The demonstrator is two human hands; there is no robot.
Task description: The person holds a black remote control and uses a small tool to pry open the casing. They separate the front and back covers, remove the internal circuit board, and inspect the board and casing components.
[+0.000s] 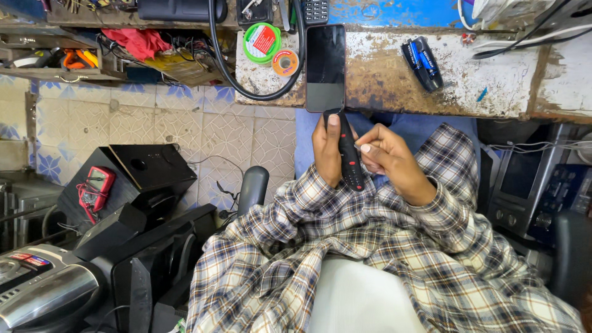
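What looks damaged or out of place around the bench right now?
The workbench top is badly worn, with white paint flaked down to brown. The dark phone overhangs its front edge, above the left hand holding a black-and-red tool.

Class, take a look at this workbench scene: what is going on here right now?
A person in a plaid shirt sits at a worn workbench. The left hand holds a slim black device with red buttons upright over the lap, while the right hand pinches something thin against its side; what it is cannot be made out. A dark smartphone lies on the bench edge just above. A black and blue gadget and a solder spool rest nearby, untouched.
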